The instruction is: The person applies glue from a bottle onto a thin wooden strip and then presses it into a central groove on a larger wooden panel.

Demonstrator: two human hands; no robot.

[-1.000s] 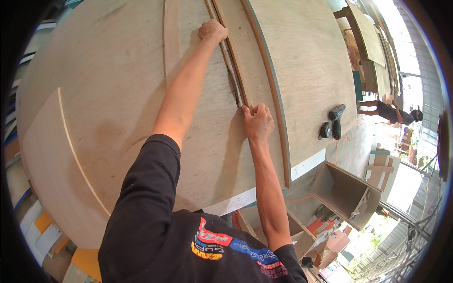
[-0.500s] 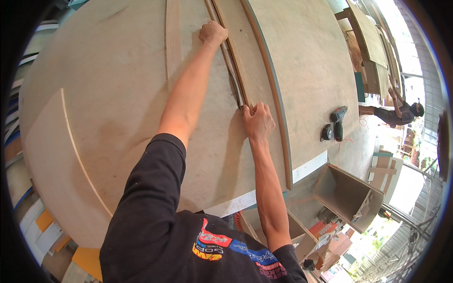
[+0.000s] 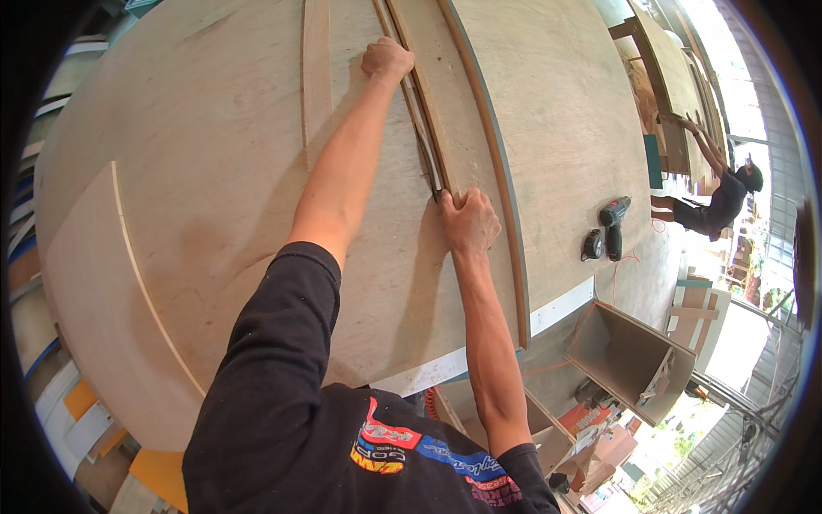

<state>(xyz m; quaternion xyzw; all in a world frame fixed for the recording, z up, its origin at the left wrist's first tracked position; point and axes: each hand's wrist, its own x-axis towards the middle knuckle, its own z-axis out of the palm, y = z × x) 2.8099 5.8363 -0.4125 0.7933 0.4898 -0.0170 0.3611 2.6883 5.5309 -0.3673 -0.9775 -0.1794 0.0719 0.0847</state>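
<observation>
A long, narrow wooden strip runs away from me over a wide plywood sheet. My left hand is closed in a fist on the strip's farther part. Close to its near end, my right hand is closed with the thumb and fingers bent over the edge; the fingertips are partly hidden. Along the strip's left side lies a thin dark band with a pale streak, which I cannot identify. A board with a dark grey edge lies just right of the strip.
A cordless drill and a round black tape measure lie on the sheet at right. Left are a flat wooden slat and a pale panel. An open wooden box stands lower right. Another person works beyond.
My hands stay almost in place. The pale streak beside the strip shows more clearly near my right hand. At far right, the other person's body and arms have shifted.
</observation>
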